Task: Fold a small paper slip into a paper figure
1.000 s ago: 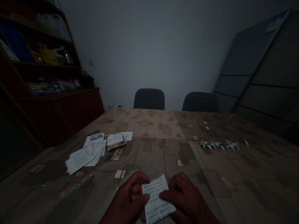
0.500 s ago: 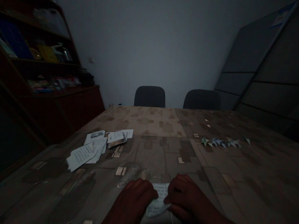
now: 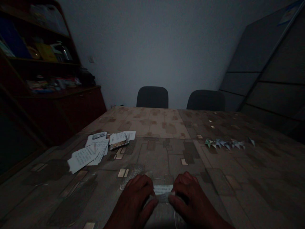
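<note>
A printed sheet of paper (image 3: 163, 189) lies at the near edge of the table, partly folded over toward the far side. My left hand (image 3: 137, 198) grips its left end, thumb and fingers pinched together. At the opposite end my right hand (image 3: 189, 196) pinches the paper the same way. Only the strip of paper between the two hands shows; both ends are hidden under my fingers.
Printed paper cards (image 3: 82, 158) lie spread in an overlapping pile on the left of the patterned tablecloth (image 3: 152, 159). Small folded paper pieces (image 3: 225, 144) form a row on the right. Two dark chairs (image 3: 152, 97) stand beyond the far edge. A cabinet (image 3: 59, 108) is at left.
The paper's near part has been folded up, so it now shows as a shorter strip. My left thumb has moved to the near fold, and both hands have shifted slightly.
</note>
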`<state>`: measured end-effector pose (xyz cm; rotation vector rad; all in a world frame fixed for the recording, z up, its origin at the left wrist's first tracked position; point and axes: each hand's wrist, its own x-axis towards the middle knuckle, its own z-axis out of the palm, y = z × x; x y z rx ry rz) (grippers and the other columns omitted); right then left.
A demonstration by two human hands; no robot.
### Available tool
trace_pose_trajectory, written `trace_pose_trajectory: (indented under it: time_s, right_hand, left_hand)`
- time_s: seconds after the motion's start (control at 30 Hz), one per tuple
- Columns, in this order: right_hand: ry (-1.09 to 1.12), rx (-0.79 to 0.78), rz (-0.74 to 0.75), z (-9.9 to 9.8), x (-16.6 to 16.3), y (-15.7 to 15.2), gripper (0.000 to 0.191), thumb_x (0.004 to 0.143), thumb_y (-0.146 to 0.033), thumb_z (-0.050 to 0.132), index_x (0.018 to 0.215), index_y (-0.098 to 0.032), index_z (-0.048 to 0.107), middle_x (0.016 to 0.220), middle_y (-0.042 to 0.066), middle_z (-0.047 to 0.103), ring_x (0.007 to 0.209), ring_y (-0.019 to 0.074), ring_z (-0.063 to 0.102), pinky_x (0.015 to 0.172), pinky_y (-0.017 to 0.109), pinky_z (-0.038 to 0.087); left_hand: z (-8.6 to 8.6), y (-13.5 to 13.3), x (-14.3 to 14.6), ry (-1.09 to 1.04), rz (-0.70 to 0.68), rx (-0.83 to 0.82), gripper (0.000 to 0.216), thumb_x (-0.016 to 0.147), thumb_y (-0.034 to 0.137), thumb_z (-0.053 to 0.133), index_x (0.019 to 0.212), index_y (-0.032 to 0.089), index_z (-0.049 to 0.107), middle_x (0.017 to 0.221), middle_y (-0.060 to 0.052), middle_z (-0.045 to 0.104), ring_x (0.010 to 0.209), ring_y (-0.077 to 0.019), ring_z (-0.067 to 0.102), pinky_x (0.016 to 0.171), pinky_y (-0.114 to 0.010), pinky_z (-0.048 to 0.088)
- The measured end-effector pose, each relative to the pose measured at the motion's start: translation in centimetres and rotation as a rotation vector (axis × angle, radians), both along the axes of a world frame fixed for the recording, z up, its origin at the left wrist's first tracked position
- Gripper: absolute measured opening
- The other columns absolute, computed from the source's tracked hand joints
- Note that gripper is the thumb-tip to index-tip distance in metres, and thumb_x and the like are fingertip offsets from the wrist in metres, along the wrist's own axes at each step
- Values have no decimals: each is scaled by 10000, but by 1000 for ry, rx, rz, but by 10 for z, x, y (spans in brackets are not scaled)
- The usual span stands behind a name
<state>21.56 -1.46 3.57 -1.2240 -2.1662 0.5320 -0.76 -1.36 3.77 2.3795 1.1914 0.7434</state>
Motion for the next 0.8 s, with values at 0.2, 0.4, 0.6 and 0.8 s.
trace_pose_trajectory:
  time_s: [0.2, 0.4, 0.6, 0.8]
  right_hand:
    - [-45, 10, -135, -4, -4, 1, 228, 756, -24, 772, 693, -156, 596, 769, -4, 594, 815, 205, 541, 755, 337, 320]
    - [-5, 20, -181, -8, -6, -1, 253, 690, 18, 777, 696, -172, 610, 768, -19, 595, 807, 196, 537, 767, 331, 304]
    - [-26, -13, -205, -3, -7, -1, 197, 714, -40, 757, 719, -189, 628, 789, -10, 598, 821, 212, 535, 766, 339, 297]
    - [-67, -11, -176, -4, -3, 0, 149, 786, -107, 716, 740, -198, 607, 812, -2, 575, 828, 219, 517, 756, 337, 300]
  left_hand:
    - [12, 3, 5, 72, 87, -53, 91, 859, 140, 648, 783, 176, 614, 930, -52, 623, 887, -257, 582, 794, -416, 440]
    - [12, 4, 5, 103, 138, -6, 158, 826, 159, 696, 715, 176, 585, 952, -55, 632, 914, -266, 580, 800, -408, 435]
    - [13, 5, 5, 126, 175, -7, 185, 780, 161, 746, 678, 176, 592, 959, -51, 649, 915, -277, 586, 791, -409, 429]
    - [15, 6, 6, 129, 162, 5, 195, 755, 138, 766, 662, 174, 599, 937, -53, 653, 907, -284, 592, 792, -427, 432]
